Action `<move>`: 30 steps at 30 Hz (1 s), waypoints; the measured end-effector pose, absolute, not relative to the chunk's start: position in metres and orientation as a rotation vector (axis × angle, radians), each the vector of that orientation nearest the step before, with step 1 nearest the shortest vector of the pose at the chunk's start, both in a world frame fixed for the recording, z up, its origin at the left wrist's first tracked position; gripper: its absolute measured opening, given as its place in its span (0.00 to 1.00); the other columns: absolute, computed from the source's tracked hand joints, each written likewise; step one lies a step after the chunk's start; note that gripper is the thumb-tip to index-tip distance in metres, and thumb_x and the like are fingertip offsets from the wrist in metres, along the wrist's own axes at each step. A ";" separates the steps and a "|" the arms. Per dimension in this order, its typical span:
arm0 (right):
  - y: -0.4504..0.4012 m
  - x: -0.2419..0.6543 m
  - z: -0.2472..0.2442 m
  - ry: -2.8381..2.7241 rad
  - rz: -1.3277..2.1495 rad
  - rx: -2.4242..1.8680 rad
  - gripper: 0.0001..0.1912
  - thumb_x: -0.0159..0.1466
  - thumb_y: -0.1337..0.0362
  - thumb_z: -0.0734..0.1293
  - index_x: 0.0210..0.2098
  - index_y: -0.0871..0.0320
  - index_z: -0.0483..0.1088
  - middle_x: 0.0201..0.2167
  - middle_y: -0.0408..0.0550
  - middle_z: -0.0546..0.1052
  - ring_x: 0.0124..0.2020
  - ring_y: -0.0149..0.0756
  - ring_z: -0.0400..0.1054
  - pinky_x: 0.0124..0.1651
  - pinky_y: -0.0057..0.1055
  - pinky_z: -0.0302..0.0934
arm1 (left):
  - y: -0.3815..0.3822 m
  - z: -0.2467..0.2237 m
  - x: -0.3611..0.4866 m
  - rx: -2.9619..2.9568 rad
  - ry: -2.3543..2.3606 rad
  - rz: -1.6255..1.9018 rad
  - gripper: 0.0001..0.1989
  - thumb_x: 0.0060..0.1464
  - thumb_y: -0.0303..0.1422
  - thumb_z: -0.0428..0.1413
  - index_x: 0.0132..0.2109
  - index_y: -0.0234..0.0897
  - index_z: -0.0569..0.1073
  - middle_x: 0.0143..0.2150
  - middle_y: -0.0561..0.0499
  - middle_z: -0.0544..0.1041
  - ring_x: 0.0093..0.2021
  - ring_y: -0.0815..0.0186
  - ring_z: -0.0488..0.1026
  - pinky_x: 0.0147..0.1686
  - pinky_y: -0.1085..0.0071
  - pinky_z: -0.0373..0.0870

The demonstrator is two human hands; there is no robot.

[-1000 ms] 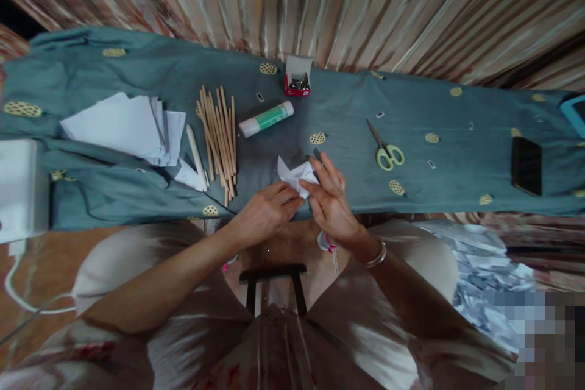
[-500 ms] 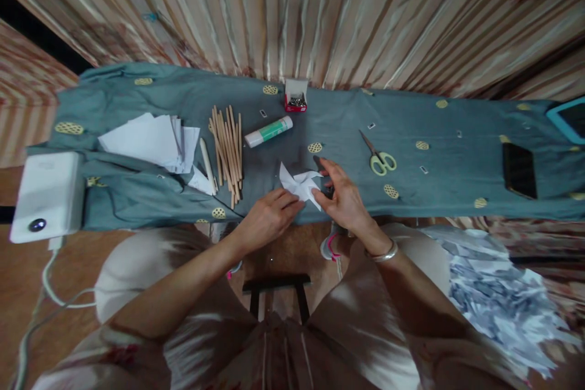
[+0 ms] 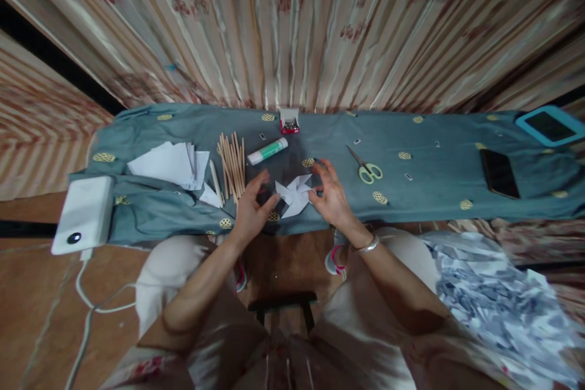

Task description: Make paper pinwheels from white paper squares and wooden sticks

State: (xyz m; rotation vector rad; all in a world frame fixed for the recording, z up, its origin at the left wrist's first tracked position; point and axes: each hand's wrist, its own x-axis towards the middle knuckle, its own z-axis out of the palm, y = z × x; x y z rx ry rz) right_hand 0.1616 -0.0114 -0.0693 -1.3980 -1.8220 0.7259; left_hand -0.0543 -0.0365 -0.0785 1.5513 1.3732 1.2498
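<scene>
A white folded-paper pinwheel (image 3: 295, 196) lies on the cloth-covered table in front of me, its pointed blades spread. To its left is my left hand (image 3: 252, 208), open, fingers and thumb apart, the thumb tip close to a blade. On the other side my right hand (image 3: 331, 196) is open too, its curved fingers apart and its thumb at the pinwheel's right edge; whether it touches cannot be made out. A glue stick (image 3: 267, 151) with a green label rests beyond the pinwheel, beside a bundle of wooden sticks (image 3: 233, 161).
Scissors (image 3: 364, 166) lie to the right, with a dark phone (image 3: 499, 173) and a blue-framed tablet (image 3: 551, 125) farther out. Beyond the glue stands a small red box of metal pins (image 3: 289, 127). White paper sheets (image 3: 164, 163) and a white power bank (image 3: 85, 213) are on the left.
My left hand has let go of the pinwheel and moved left, its fingers spreading. The right hand stays beside the pinwheel. The view has shifted, showing more curtain.
</scene>
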 end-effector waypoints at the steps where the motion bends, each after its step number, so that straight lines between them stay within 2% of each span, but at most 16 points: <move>1: -0.009 0.162 -0.067 -1.806 0.715 -1.395 0.34 0.60 0.63 0.65 0.65 0.57 0.58 0.70 0.60 0.51 0.61 0.49 0.65 0.51 0.43 0.74 | -0.033 -0.080 -0.052 1.461 1.354 1.276 0.33 0.51 0.40 0.63 0.63 0.38 0.66 0.61 0.39 0.71 0.59 0.53 0.70 0.56 0.56 0.69; 6: 0.002 0.161 -0.051 -1.673 0.679 -1.359 0.32 0.58 0.63 0.65 0.62 0.55 0.62 0.69 0.58 0.55 0.60 0.48 0.66 0.49 0.42 0.74 | -0.016 -0.079 -0.034 1.079 1.230 1.291 0.44 0.41 0.40 0.69 0.65 0.38 0.62 0.60 0.38 0.72 0.60 0.52 0.70 0.56 0.55 0.68; 11: 0.011 0.160 -0.039 -1.480 0.693 -1.334 0.29 0.55 0.64 0.66 0.57 0.55 0.67 0.67 0.58 0.59 0.56 0.48 0.70 0.45 0.41 0.73 | 0.003 -0.065 -0.021 0.803 1.129 1.204 0.46 0.41 0.36 0.69 0.65 0.35 0.60 0.55 0.38 0.76 0.56 0.56 0.74 0.56 0.58 0.70; 14: 0.017 0.161 -0.037 -1.371 0.695 -1.325 0.28 0.53 0.64 0.68 0.55 0.55 0.69 0.66 0.59 0.61 0.56 0.50 0.70 0.44 0.41 0.73 | 0.013 -0.054 -0.017 0.699 1.126 1.230 0.45 0.40 0.30 0.69 0.65 0.34 0.59 0.56 0.39 0.76 0.58 0.57 0.72 0.57 0.61 0.69; 18: 0.031 0.169 -0.043 -1.195 0.731 -1.267 0.28 0.51 0.64 0.70 0.52 0.55 0.71 0.65 0.59 0.62 0.55 0.50 0.71 0.48 0.43 0.71 | 0.015 -0.042 -0.011 0.526 1.123 1.305 0.38 0.42 0.27 0.66 0.60 0.38 0.64 0.57 0.44 0.75 0.59 0.64 0.71 0.58 0.66 0.67; 22: 0.043 0.174 -0.050 -1.065 0.754 -1.235 0.27 0.49 0.62 0.72 0.49 0.56 0.71 0.65 0.58 0.62 0.54 0.47 0.71 0.52 0.45 0.69 | 0.006 -0.032 0.006 0.397 0.880 1.076 0.17 0.44 0.33 0.66 0.42 0.36 0.74 0.43 0.49 0.80 0.43 0.66 0.78 0.49 0.67 0.73; 23: 0.043 0.173 -0.051 -1.042 0.763 -1.233 0.27 0.48 0.62 0.72 0.48 0.56 0.71 0.65 0.58 0.62 0.54 0.47 0.71 0.52 0.45 0.69 | 0.003 -0.030 0.012 0.383 0.832 1.021 0.15 0.43 0.34 0.67 0.38 0.35 0.75 0.40 0.49 0.80 0.40 0.66 0.78 0.47 0.67 0.74; 26: 0.039 0.167 -0.050 -0.987 0.800 -1.228 0.27 0.45 0.63 0.73 0.45 0.56 0.72 0.64 0.59 0.63 0.54 0.49 0.72 0.53 0.46 0.68 | 0.002 -0.028 0.022 0.358 0.811 1.004 0.16 0.38 0.35 0.70 0.33 0.34 0.76 0.33 0.50 0.80 0.36 0.64 0.78 0.44 0.66 0.75; 30: 0.025 0.158 -0.043 -0.971 0.952 -1.199 0.27 0.44 0.62 0.74 0.45 0.55 0.72 0.61 0.56 0.69 0.57 0.50 0.70 0.55 0.47 0.68 | 0.008 -0.032 0.018 0.354 0.869 1.052 0.20 0.32 0.34 0.73 0.34 0.32 0.78 0.31 0.49 0.81 0.36 0.61 0.78 0.42 0.66 0.74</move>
